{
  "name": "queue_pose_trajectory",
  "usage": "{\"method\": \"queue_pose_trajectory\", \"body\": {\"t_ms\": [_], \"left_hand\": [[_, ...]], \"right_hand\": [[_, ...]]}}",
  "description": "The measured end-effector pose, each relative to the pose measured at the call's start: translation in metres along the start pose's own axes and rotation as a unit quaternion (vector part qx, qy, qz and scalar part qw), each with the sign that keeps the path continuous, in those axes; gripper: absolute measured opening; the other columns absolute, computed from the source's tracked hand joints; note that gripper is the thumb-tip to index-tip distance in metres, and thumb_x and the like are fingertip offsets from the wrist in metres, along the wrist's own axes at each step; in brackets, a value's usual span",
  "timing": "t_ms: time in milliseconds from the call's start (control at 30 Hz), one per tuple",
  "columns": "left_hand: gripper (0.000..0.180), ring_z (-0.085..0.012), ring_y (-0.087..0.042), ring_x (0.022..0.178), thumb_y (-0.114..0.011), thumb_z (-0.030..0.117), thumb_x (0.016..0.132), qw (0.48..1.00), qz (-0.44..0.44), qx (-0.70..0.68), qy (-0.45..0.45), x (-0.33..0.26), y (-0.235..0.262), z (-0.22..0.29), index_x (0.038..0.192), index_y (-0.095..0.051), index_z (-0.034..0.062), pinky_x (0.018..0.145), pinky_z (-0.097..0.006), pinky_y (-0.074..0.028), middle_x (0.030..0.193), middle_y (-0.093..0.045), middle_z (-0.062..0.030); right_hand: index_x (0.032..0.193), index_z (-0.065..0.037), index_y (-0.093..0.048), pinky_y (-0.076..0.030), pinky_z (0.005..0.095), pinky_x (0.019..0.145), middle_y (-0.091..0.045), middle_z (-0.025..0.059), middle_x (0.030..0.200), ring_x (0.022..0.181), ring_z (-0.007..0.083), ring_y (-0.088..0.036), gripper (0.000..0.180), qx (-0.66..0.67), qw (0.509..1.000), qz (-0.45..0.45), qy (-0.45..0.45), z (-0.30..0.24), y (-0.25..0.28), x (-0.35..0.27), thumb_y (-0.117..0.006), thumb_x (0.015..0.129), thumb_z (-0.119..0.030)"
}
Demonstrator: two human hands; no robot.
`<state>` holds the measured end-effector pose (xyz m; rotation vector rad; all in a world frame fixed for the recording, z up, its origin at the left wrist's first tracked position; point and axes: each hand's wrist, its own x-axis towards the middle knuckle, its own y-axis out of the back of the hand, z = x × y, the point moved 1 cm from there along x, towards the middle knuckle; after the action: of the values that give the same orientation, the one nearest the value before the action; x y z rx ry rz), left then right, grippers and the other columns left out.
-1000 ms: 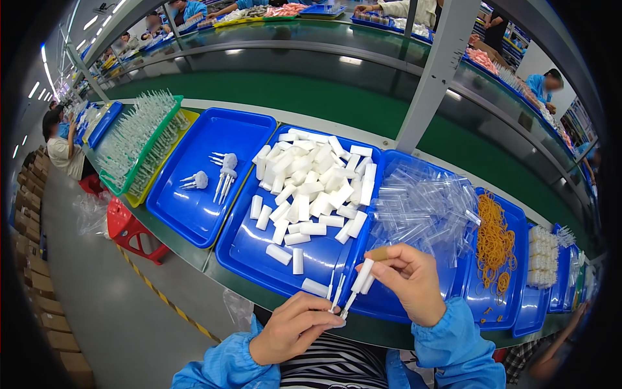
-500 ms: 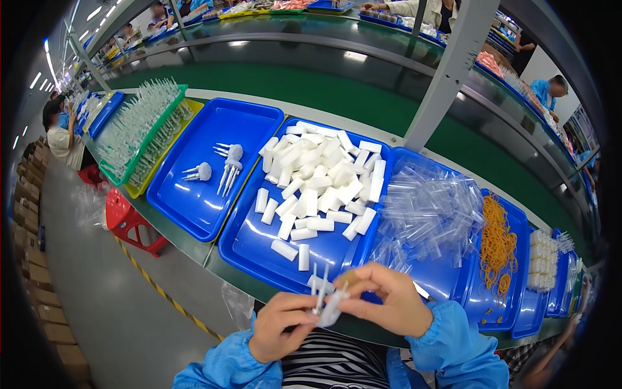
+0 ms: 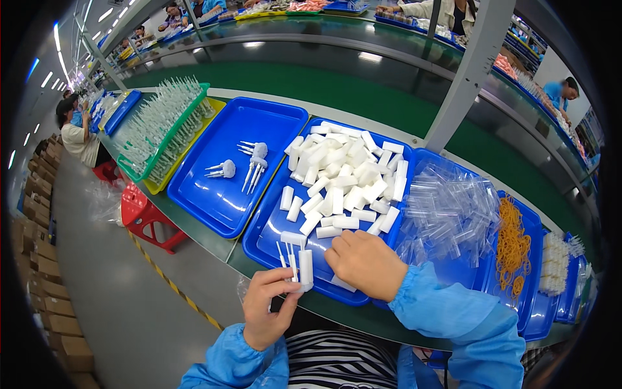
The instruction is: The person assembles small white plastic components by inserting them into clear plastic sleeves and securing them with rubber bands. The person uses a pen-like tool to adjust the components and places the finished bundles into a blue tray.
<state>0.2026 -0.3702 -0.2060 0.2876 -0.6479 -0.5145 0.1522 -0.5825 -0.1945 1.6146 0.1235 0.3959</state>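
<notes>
My left hand [image 3: 267,310] is closed, pinching the base of a cluster of thin white rods [image 3: 293,266] that point upward. One white tube [image 3: 306,267] stands upright among the rods. Over the near part of a blue tray [image 3: 264,241], my right hand [image 3: 366,262] is back up with its fingers curled down; its fingertips are hidden, so what they hold cannot be seen. Many white cylinders [image 3: 337,167] lie heaped in that tray. One more cylinder [image 3: 343,283] lies partly under my right hand.
Left of the cylinders, a blue tray [image 3: 214,201] holds a few rod clusters [image 3: 258,155]. Beyond it stands a green rack [image 3: 206,91] of thin clear pieces. To the right are clear plastic sleeves [image 3: 447,207] and orange rubber bands [image 3: 512,240]. A metal post [image 3: 463,84] rises behind the trays.
My right hand has left the rod cluster and moved forward and right over the cylinder tray. My left hand still holds the cluster, now slightly farther left. The whole view has shifted a little.
</notes>
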Motion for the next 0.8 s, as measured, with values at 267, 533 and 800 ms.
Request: {"method": "queue_pose_trajectory", "body": {"t_ms": [267,533,800], "left_hand": [[0.038,-0.0275,-0.063,0.086,-0.075,-0.008,0.068,0.993,-0.086,0.025,-0.079,0.006,-0.012,0.009,0.101,-0.07,0.0091,0.072,-0.035,-0.051,0.11,-0.068,-0.0094],[0.045,-0.0241,-0.061,0.084,-0.075,-0.01,0.062,0.976,-0.171,0.036,-0.132,0.01,-0.021,0.032,0.101,-0.073,0.0115,0.071,-0.033,-0.05,0.113,-0.069,-0.0072],[0.035,-0.0248,-0.063,0.087,-0.077,-0.008,0.073,0.99,-0.097,0.016,-0.105,0.002,-0.028,0.028,0.102,-0.066,0.0071,0.073,-0.034,-0.052,0.107,-0.065,-0.014]], "right_hand": [[0.106,-0.006,-0.062,-0.052,0.0274,0.062,-0.065,0.008,0.085,0.07,0.017,-0.064,0.03,0.316,0.915,0.107,-0.229,0.018,0.017,-0.022,-0.068,0.076,-0.002],[0.106,0.0,-0.062,-0.05,0.0282,0.068,-0.064,0.006,0.079,0.071,0.0097,-0.061,0.02,0.523,0.765,0.207,-0.314,0.009,0.044,-0.037,-0.067,0.087,-0.007],[0.102,-0.004,-0.064,-0.043,0.0358,0.089,-0.07,0.0062,0.088,0.096,0.0237,-0.063,0.026,0.501,0.835,0.1,-0.206,0.007,0.052,-0.052,-0.075,0.085,-0.02]]}}
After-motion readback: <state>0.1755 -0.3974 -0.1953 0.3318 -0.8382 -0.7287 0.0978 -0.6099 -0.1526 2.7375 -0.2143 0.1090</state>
